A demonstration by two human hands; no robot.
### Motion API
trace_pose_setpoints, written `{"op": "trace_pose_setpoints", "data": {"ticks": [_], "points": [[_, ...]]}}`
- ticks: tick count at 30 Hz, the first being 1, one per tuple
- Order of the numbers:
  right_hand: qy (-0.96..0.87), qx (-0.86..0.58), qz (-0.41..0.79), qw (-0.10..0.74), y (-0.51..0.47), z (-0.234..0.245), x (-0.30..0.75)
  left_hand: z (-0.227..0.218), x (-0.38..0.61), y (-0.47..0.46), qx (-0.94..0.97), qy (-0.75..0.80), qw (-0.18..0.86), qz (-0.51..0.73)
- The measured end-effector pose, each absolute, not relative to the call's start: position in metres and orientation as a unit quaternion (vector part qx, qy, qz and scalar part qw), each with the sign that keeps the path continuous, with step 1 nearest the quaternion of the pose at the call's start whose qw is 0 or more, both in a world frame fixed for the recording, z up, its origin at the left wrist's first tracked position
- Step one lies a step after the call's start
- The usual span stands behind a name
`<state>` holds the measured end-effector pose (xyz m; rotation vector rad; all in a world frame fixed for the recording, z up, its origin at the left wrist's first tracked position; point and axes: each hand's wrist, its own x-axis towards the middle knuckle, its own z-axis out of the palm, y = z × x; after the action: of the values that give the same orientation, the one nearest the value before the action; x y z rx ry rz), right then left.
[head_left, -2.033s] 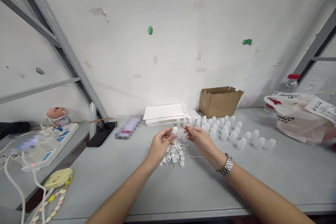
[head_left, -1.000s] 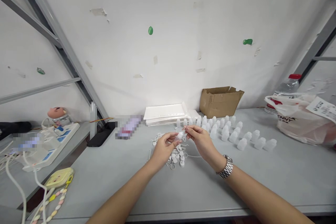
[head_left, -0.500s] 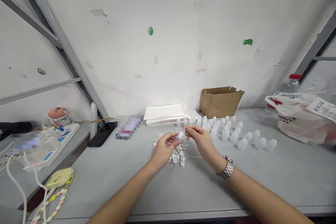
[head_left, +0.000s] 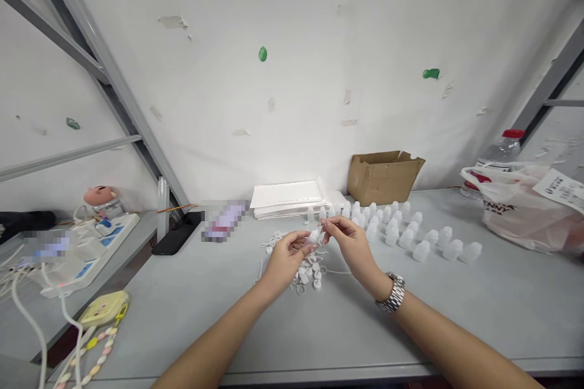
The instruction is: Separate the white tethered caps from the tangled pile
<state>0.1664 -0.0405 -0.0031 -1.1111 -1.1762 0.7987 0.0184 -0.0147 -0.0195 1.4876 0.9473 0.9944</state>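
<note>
Small white bottle (head_left: pixel 312 237) sits grasped in the left hand (head_left: pixel 283 258), right hand (head_left: pixel 351 242) at its top with hold unclear, above loose white caps (head_left: pixel 304 277) midway along the surface (head_left: pixel 337 328), translucent bottles (head_left: pixel 391 236) standing toward its far edge.

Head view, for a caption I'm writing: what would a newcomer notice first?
Probably the left hand holding a small white plastic bottle, the right hand at its top, mid-picture above loose white plastic pieces. To their right, small translucent plastic bottles stand grouped before an open brown cardboard box.
</note>
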Motion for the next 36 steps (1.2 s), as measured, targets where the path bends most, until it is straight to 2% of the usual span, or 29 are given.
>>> {"op": "trace_pose_setpoints", "data": {"ticks": [24,36], "points": [[-0.549,-0.489,0.288,0.614,-0.041,0.0006,0.1708,-0.0166,0.0171,-0.0155,0.657,0.393,0.501,0.403],[-0.525,-0.49,0.322,0.617,-0.0379,-0.0049,0.169,-0.0163,0.0193,-0.0142,0.643,0.371,0.526,0.415]]}}
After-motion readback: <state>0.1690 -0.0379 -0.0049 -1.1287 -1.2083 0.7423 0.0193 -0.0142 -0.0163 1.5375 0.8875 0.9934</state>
